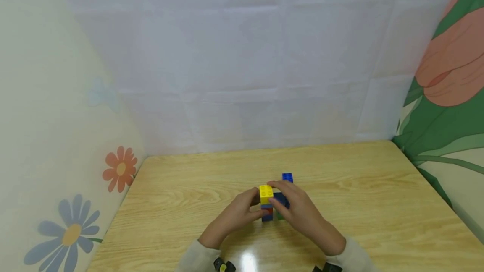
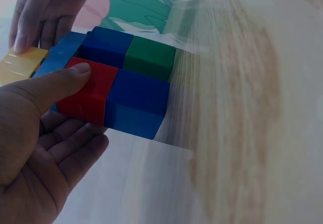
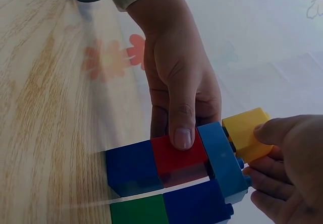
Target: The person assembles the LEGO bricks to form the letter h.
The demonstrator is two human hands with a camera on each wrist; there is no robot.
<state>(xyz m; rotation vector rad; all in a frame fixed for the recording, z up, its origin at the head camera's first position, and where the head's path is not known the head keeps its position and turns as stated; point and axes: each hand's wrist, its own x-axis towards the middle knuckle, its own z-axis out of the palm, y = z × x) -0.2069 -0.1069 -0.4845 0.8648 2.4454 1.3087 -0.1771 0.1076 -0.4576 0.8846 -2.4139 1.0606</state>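
A small tower of toy building bricks stands on the table between my hands. One column has a dark blue brick (image 3: 132,168) below a red brick (image 3: 189,171). Beside it, a green brick (image 2: 150,57) carries another dark blue brick (image 2: 107,47). A longer, lighter blue brick (image 3: 222,158) lies across both columns. My left hand (image 1: 238,211) grips the tower at the red brick, thumb flat on its near face. With thumb and fingers, my right hand (image 1: 302,211) pinches a yellow brick (image 1: 266,194) on the long brick's left end; it looks slightly tilted there.
Just past my right hand, a blue brick (image 1: 287,177) shows its studs. The wooden table (image 1: 181,192) meets a white cloth backdrop (image 1: 227,62) at its far edge. Flower-patterned walls (image 1: 72,234) flank both sides.
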